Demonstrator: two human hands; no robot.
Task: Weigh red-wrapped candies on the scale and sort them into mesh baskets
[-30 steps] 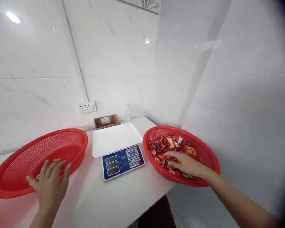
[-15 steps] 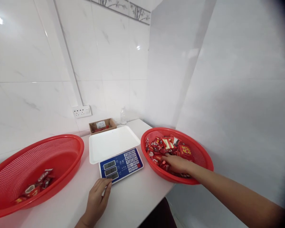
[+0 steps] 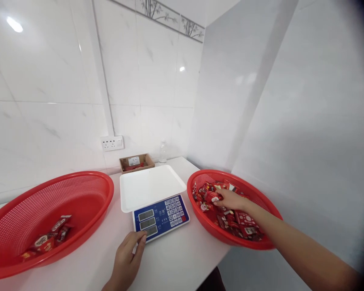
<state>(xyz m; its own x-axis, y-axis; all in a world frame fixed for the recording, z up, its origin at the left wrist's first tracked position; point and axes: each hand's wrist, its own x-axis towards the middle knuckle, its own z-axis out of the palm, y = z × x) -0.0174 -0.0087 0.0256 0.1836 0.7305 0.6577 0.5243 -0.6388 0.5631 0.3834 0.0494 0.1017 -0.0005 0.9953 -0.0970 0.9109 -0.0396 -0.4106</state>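
My right hand point(image 3: 230, 199) reaches into the red plastic basket point(image 3: 197, 220) on the right. Its fingers and thumb close around a small red candy packet point(image 3: 211, 197), among many other wrapped sweets point(image 3: 227, 218). At the near left corner of the blue and white digital scale point(image 3: 162, 222), my left hand point(image 3: 128, 254) has its fingers curled with the thumb below, pinching the edge beside the lowest display. The scale's white tray point(image 3: 151, 186) carries nothing. Part of the packet is hidden by my right fingers.
On the left stands another red basket point(image 3: 94, 222) with several wrapped sweets point(image 3: 54, 236) in its bottom. Behind the scale are an open cardboard box point(image 3: 136, 163) with red packets and a clear bottle point(image 3: 163, 152). Walls border the white table point(image 3: 176, 258) at the back and right.
My right hand has shifted toward the far side of the basket and lifted within the sweets, uncovering packets nearer me. My left hand keeps its place on the scale. The view has turned slightly.
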